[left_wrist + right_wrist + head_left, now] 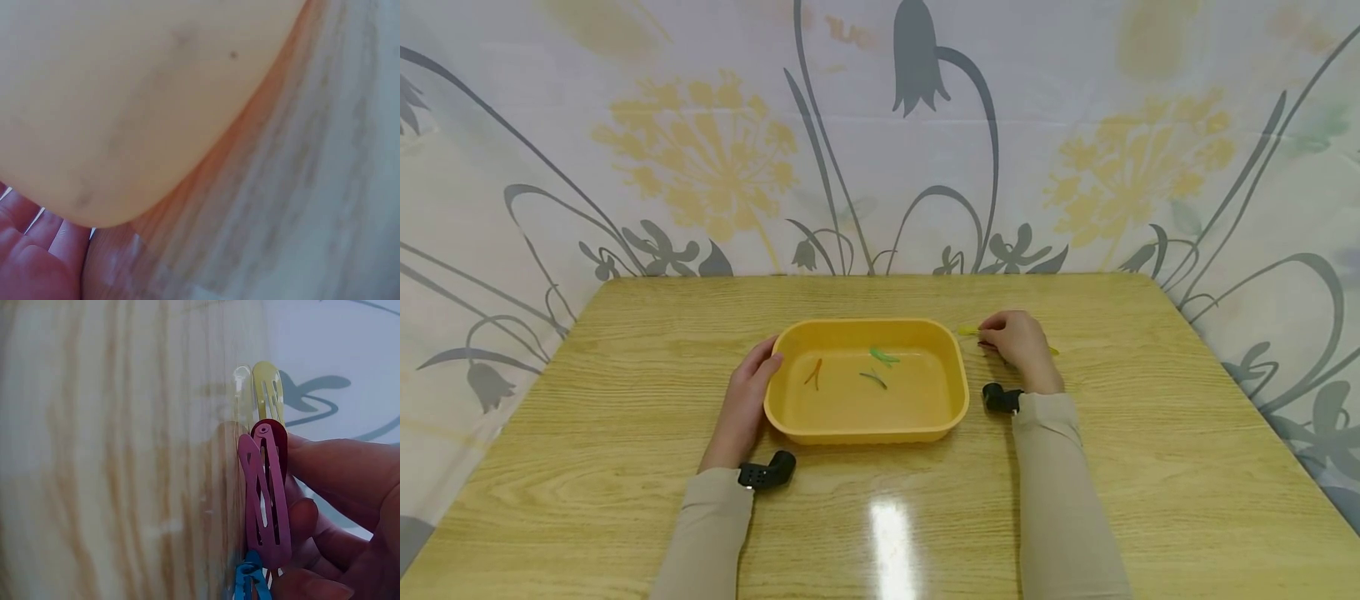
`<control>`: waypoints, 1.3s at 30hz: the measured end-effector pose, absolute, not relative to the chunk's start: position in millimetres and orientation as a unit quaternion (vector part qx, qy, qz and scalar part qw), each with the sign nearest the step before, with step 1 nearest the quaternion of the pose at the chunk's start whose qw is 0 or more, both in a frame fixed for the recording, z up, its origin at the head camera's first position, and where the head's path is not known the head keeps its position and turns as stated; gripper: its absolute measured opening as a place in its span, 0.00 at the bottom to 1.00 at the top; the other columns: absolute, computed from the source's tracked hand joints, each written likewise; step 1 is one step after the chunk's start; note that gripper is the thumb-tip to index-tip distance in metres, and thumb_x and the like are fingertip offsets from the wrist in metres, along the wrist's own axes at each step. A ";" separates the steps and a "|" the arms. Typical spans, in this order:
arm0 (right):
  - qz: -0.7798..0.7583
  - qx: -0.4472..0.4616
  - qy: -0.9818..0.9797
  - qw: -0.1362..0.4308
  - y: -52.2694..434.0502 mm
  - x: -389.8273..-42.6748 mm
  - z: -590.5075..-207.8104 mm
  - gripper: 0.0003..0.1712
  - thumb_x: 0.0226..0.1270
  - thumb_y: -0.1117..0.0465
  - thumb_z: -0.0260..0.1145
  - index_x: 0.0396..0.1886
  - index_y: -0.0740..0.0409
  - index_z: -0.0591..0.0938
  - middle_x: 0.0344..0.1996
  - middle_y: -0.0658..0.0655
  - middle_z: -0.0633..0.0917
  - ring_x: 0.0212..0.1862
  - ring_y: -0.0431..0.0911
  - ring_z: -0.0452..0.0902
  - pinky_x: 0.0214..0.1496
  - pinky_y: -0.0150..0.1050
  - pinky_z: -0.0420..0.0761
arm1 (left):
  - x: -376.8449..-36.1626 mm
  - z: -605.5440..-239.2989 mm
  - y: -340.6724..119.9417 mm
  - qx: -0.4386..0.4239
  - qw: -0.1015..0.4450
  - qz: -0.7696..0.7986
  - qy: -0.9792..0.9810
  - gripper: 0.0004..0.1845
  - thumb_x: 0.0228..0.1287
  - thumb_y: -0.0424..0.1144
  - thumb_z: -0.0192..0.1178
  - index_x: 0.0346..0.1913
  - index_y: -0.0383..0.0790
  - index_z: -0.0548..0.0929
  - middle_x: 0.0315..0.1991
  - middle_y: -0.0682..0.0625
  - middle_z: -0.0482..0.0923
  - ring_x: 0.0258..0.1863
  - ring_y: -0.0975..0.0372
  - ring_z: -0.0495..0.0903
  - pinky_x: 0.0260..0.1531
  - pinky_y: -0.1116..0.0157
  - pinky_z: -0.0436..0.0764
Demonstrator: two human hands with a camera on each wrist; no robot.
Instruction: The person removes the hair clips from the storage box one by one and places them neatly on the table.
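Observation:
My left hand (750, 392) holds the left end of a yellow plastic tub (865, 436), thumb at the rim and fingers along the outer wall. Inside the tub lie an orange-brown hair clip (815, 374), a green one (883, 357) and a grey-green one (874, 380). Right of the tub, my right hand (1018, 343) reaches down to the table with curled fingers. Its thumb and forefinger pinch at a dark red hair clip (282, 453), partly hidden behind a pink hair clip (275, 531). A yellow clip (269, 390) and a blue clip (252, 578) lie beside these.
The glossy wooden table (625, 400) stretches around the tub. Behind it hangs a pale curtain (865, 150) printed with flowers. A black wrist camera (767, 471) is strapped to the left wrist, and another wrist camera (1000, 398) to the right.

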State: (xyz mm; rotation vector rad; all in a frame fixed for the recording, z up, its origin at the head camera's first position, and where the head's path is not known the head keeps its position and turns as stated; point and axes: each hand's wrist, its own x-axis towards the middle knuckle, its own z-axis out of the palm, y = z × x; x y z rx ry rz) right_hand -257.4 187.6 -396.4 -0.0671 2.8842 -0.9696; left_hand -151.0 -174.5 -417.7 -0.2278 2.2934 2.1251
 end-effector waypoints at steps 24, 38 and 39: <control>-0.360 -0.040 0.929 0.072 185.8 -255.7 -383.0 0.22 0.71 0.50 0.51 0.56 0.57 0.75 0.48 0.59 0.79 0.39 0.51 0.74 0.48 0.47 0.75 | -150.5 -417.8 -173.3 -0.074 0.004 0.679 0.730 0.24 0.70 0.50 0.45 0.67 0.50 0.65 0.66 0.55 0.62 0.62 0.63 0.64 0.62 0.61 0.64; -0.317 -0.124 0.930 0.140 175.2 -252.7 -368.1 0.21 0.70 0.52 0.52 0.55 0.59 0.76 0.45 0.59 0.81 0.39 0.49 0.78 0.43 0.43 0.78 | -150.9 -418.0 -174.3 -0.076 0.005 0.681 0.728 0.25 0.70 0.50 0.45 0.67 0.49 0.64 0.66 0.54 0.61 0.63 0.63 0.64 0.62 0.61 0.64; -0.315 -0.127 0.929 0.146 174.4 -251.8 -365.6 0.21 0.70 0.52 0.52 0.56 0.59 0.75 0.45 0.60 0.81 0.39 0.49 0.78 0.43 0.43 0.78 | -150.9 -417.7 -174.3 -0.076 0.004 0.681 0.728 0.25 0.70 0.50 0.45 0.67 0.49 0.64 0.66 0.54 0.61 0.63 0.63 0.64 0.62 0.61 0.63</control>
